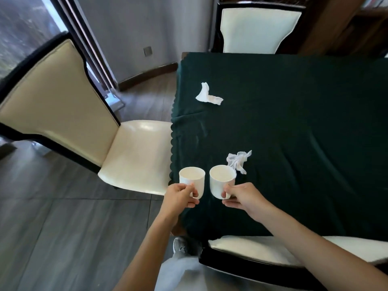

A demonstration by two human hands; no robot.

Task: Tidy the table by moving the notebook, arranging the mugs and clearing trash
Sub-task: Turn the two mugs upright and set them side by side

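Note:
Two white mugs stand side by side at the near left corner of the table, which is covered with a dark green cloth (pixel 294 122). My left hand (pixel 180 196) grips the handle of the left mug (pixel 192 179), right at the table's left edge. My right hand (pixel 241 198) pinches the handle of the right mug (pixel 221 181). Both mugs look empty and upright. A crumpled white tissue (pixel 239 161) lies just behind the right mug. Another crumpled tissue (pixel 207 95) lies farther back near the left edge. No notebook is in view.
A cream chair with a dark frame (pixel 134 156) stands to the left of the table, its seat close to the left mug. Another chair (pixel 258 28) sits at the far end. A third chair's seat (pixel 262 250) is under my right forearm. Grey tiled floor lies to the left.

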